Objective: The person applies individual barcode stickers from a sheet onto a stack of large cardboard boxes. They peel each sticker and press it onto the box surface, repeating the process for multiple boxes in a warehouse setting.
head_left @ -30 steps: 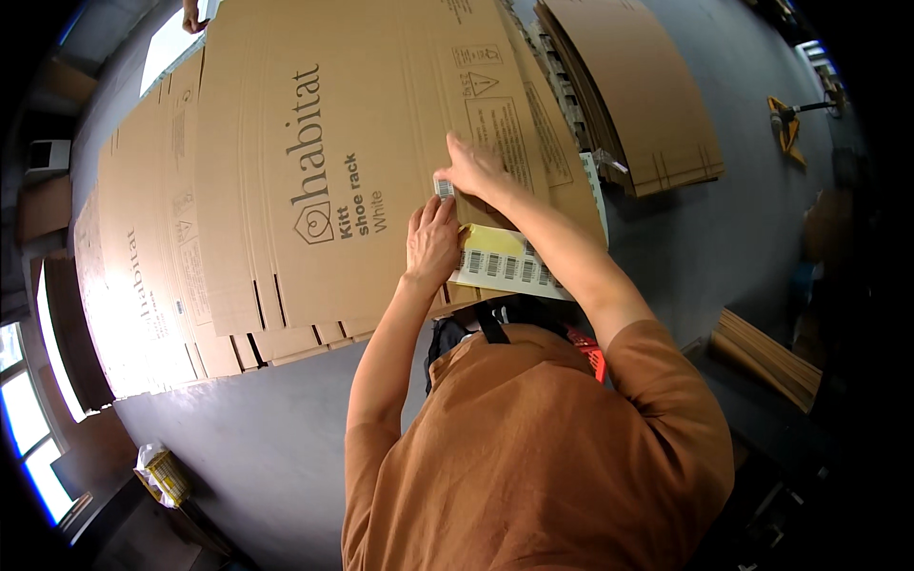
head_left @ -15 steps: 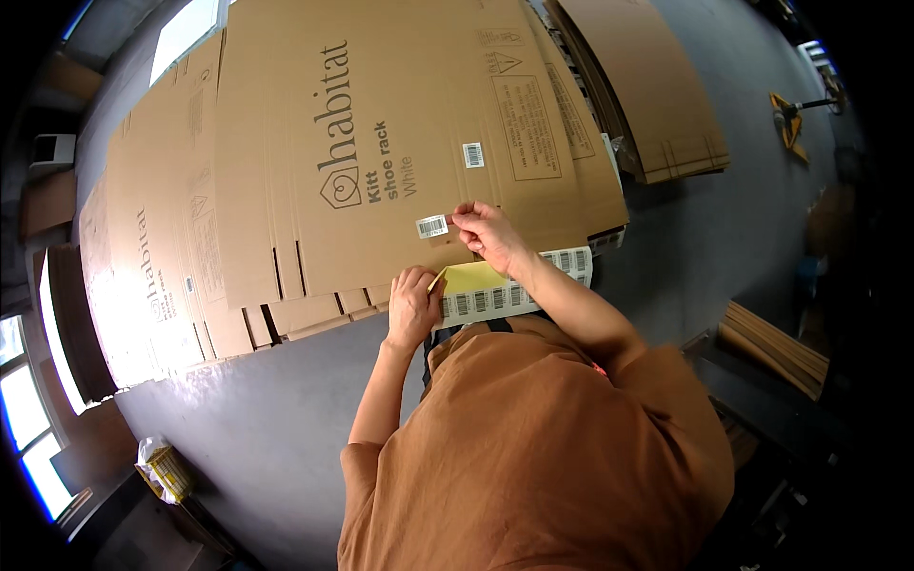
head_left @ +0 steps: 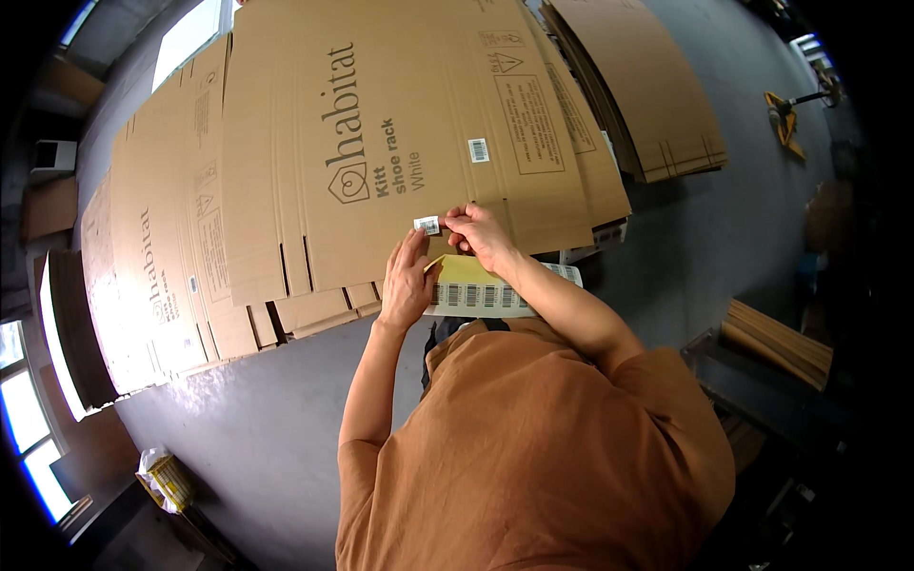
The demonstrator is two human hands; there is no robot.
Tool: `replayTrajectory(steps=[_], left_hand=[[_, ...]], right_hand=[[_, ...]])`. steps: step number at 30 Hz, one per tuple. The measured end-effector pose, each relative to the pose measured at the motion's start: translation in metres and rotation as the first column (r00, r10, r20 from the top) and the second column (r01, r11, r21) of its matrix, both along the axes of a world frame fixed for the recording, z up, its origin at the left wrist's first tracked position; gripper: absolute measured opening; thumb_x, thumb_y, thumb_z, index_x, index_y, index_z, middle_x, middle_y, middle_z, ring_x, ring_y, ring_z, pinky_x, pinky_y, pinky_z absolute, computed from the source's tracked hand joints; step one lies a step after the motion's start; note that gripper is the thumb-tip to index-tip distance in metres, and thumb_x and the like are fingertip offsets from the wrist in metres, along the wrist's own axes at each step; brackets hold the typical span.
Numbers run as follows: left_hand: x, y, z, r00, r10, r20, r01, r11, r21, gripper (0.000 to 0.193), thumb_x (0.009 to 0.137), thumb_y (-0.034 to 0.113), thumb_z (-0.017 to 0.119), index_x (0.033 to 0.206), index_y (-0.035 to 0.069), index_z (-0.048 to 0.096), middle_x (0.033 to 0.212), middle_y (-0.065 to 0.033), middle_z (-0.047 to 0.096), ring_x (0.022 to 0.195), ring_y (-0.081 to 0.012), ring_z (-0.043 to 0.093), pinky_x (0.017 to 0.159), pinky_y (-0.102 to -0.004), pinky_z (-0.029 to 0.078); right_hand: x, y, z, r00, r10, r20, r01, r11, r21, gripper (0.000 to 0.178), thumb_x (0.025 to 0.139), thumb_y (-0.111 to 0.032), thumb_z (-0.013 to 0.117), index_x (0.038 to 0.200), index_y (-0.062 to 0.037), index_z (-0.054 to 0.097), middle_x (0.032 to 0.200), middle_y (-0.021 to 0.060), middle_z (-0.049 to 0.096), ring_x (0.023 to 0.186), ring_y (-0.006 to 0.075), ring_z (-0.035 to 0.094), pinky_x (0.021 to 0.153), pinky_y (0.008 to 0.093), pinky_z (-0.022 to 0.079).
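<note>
My right hand pinches the right edge of a small white barcode label above the front part of a flat cardboard carton. The fingertips of my left hand reach up to the label's lower left edge. Lower in that same hand, near the thumb, is the corner of a sheet of barcode labels. The sheet's yellow backing is folded over, and my right forearm covers part of it. Another barcode label lies flat on the carton, farther back.
More flat cartons overlap at the left. A cardboard stack stands at the back right, with a yellow pallet jack beyond it. Cardboard sheets lie at the right. A yellow basket with a white bag stands on the floor, lower left.
My left hand has moved up from the sheet's corner, its fingers stretching out to the label. The right hand and label have shifted slightly left.
</note>
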State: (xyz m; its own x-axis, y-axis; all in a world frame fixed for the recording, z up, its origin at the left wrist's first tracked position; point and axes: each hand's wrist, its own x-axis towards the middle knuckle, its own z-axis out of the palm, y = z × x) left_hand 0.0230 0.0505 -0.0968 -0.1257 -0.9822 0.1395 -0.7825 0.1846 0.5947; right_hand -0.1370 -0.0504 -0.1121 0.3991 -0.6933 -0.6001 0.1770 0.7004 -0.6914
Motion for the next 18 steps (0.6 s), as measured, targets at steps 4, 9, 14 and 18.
replayTrajectory(steps=[4,9,14,18], left_hand=[[-0.002,-0.005,-0.005,1.000,0.001,0.024,-0.002,1.000,0.018,0.020,0.087,0.015,0.062,0.089,-0.005,0.064,0.138,-0.0201,0.046,0.132,-0.0332,0.039,0.108,-0.0468,0.031],[-0.009,-0.008,0.002,0.996,0.030,0.087,-0.037,0.996,0.083,0.020,0.086,0.015,0.062,0.092,-0.004,0.065,0.139,-0.0198,0.046,0.133,-0.0327,0.038,0.109,-0.0469,0.030],[-0.008,-0.008,0.009,0.999,-0.020,0.040,0.018,0.998,0.056,0.017,0.087,0.011,0.062,0.098,0.000,0.067,0.133,-0.0169,0.053,0.128,-0.0323,0.044,0.107,-0.0448,0.034],[0.002,0.010,0.028,0.901,0.227,-0.369,-0.126,0.952,0.279,0.018,0.090,0.007,0.057,0.104,0.000,0.066,0.104,-0.0181,0.066,0.094,-0.0332,0.064,0.081,-0.0366,0.050]], right_hand=[[0.002,0.000,0.009,0.989,0.075,-0.128,-0.088,0.991,-0.098,0.009,0.092,-0.008,0.057,0.099,-0.0052,0.052,0.091,0.0056,0.066,0.071,0.0109,0.062,0.052,0.0235,0.041],[0.003,0.001,0.012,0.721,-0.308,-0.621,-0.555,0.280,-0.783,0.007,0.093,-0.006,0.055,0.097,-0.0027,0.051,0.105,0.0054,0.062,0.079,0.0206,0.067,0.056,0.0362,0.050],[-0.015,0.008,0.005,0.376,-0.118,-0.919,-0.924,-0.126,-0.361,0.067,0.096,-0.058,0.032,0.141,-0.0104,0.044,0.149,0.0097,0.038,0.143,0.0222,0.025,0.117,0.0513,0.013],[-0.040,-0.006,0.027,0.325,0.060,-0.944,-0.945,-0.025,-0.326,0.060,0.094,-0.050,0.048,0.134,-0.0056,0.051,0.141,0.0137,0.048,0.138,0.0249,0.035,0.115,0.0482,0.022]])
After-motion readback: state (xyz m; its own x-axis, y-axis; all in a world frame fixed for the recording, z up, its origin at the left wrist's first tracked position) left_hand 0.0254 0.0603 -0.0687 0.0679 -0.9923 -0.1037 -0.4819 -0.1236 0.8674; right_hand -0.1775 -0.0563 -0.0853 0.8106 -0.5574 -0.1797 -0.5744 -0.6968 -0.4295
